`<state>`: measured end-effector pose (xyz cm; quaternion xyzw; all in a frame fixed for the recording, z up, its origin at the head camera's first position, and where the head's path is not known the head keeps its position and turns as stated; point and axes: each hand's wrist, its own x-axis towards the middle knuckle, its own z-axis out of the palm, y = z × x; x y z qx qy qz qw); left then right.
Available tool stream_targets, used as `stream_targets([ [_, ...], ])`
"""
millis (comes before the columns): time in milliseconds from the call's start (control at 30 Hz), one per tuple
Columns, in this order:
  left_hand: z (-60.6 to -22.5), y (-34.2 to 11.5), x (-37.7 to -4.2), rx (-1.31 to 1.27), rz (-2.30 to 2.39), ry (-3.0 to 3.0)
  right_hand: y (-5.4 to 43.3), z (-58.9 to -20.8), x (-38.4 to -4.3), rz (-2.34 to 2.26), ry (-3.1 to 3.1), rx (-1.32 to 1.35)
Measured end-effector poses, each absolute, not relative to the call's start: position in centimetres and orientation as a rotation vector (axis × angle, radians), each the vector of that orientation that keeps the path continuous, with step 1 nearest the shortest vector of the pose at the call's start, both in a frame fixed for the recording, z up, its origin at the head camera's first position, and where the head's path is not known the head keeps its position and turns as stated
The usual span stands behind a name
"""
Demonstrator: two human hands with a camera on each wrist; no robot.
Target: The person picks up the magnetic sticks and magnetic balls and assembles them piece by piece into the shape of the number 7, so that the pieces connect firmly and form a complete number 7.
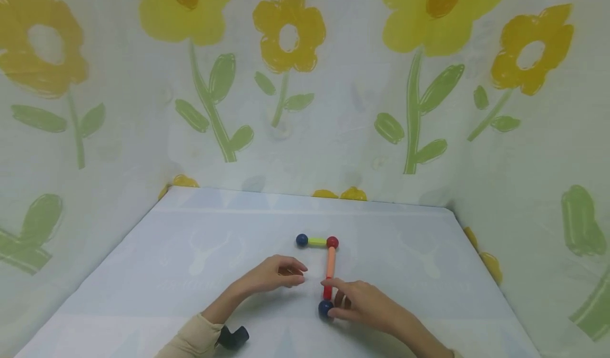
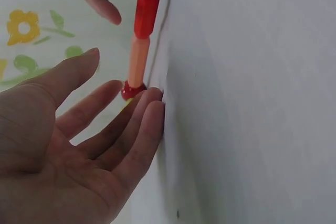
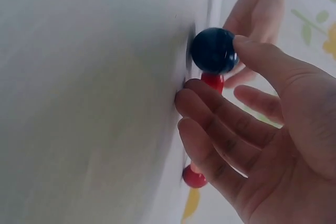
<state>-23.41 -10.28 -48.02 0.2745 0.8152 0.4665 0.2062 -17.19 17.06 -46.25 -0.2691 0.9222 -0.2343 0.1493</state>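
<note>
On the white table, rods and balls form one bent chain. A blue ball [image 1: 302, 240] and a red ball [image 1: 332, 242] sit at the ends of a yellow-green rod [image 1: 316, 241]. From the red ball, an orange rod [image 1: 331, 262] and a red rod [image 1: 327, 289] run toward me to another blue ball [image 1: 326, 309]. My right hand [image 1: 369, 305] is beside that near end, its thumb tip at the blue ball [image 3: 214, 51] and its other fingers loosely extended. Left of the chain, my left hand [image 1: 274, 273] hovers with relaxed fingers and nothing in it.
A dark, bent object [image 1: 233, 338] lies near the front, partly hidden by my left sleeve [image 1: 193, 339]. Flower-printed cloth walls [image 1: 324, 151] rise behind the table and on both sides. The table's back edge [image 1: 286, 194] meets the cloth.
</note>
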Motion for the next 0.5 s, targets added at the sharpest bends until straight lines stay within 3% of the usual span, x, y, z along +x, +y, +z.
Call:
stream_targets([
  [300, -47.3, -12.9, -23.6, 0.848, 1.177, 2.491, 18.8, -46.0, -18.0, -0.701, 2.713, -0.662],
  [500, -46.8, -14.5, -23.9, 0.774, 1.133, 2.725, 20.4, -45.4, -19.2, -0.636, 2.92, -0.552],
])
